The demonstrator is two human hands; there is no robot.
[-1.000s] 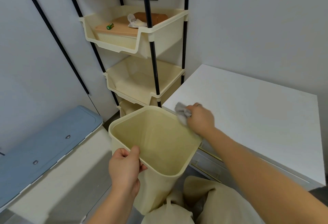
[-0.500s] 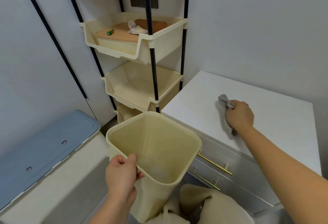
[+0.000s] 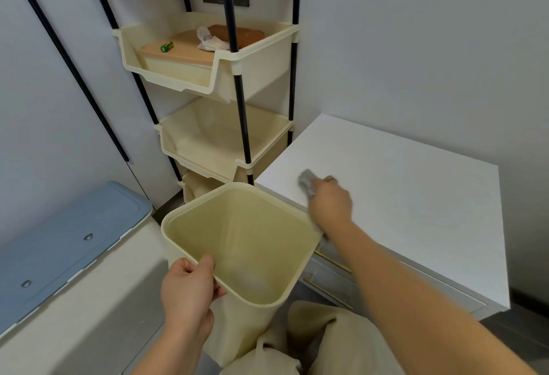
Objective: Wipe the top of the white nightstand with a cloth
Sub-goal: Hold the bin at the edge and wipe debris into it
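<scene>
The white nightstand [image 3: 410, 196] stands at the right, against the wall. My right hand [image 3: 331, 205] holds a small grey cloth [image 3: 307, 183] and presses it on the nightstand's top near the front left corner. My left hand [image 3: 188, 288] grips the near rim of an empty cream bin [image 3: 246, 244], held just left of the nightstand with its far corner below the nightstand's front edge. Most of the cloth is hidden under my right hand.
A cream tiered rack [image 3: 219, 86] on black poles stands behind the bin, its top tray holding a small green battery [image 3: 166, 46], crumpled paper and a brown thing. A blue-lidded box [image 3: 68, 244] sits at the left. Gold drawer handles [image 3: 329, 261] line the nightstand's front.
My right hand swept the cloth from the front left corner toward the middle of the top, then back left to the corner by the bin. The left hand kept its hold on the bin.
</scene>
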